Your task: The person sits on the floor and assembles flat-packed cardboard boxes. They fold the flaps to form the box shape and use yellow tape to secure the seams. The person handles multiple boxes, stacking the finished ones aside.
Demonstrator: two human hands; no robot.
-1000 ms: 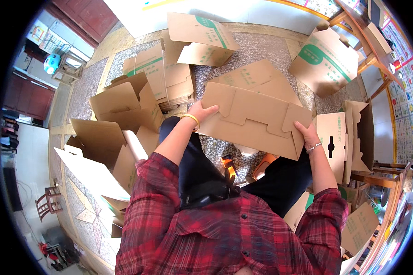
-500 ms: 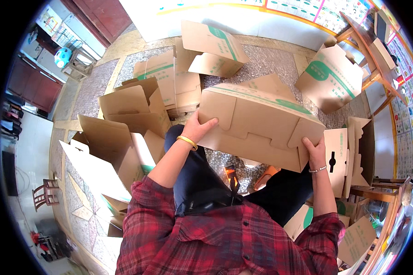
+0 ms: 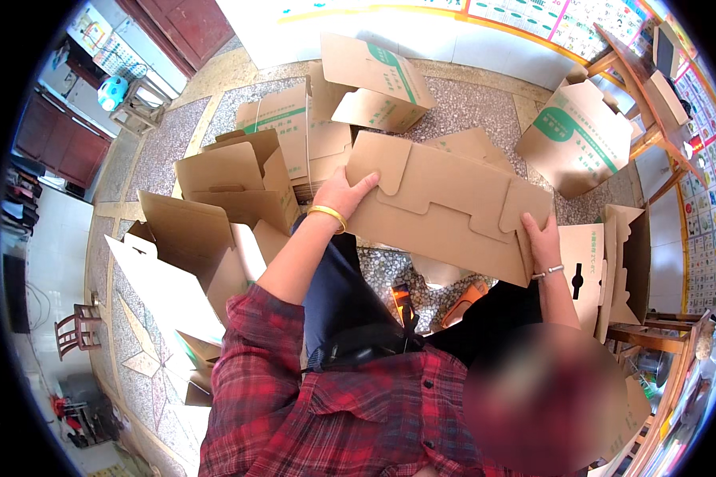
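Observation:
Between my hands is a brown cardboard box [image 3: 437, 195], its panel of interlocked flaps turned up toward me. My left hand [image 3: 342, 196] grips the box's left end, thumb lying on the flap and the other fingers out of sight behind. At the opposite end my right hand [image 3: 542, 241] clasps the edge the same way, thumb on top. The box is off the floor, in front of my knees, and slopes down to the right. Behind it, partly covered, lies flat cardboard [image 3: 473, 147] with green print.
Open cardboard boxes [image 3: 231, 171] crowd the left, beside a tied stack of flat cartons [image 3: 290, 131]. Another box [image 3: 378, 83] stands at the back, one [image 3: 577, 135] at the back right by a wooden table [image 3: 640, 95]. More cardboard [image 3: 585, 270] leans at right. A blurred patch covers the lower right.
The box has tipped, so its flap panel faces me more squarely and its green-printed side is out of view. Both hands still hold its ends.

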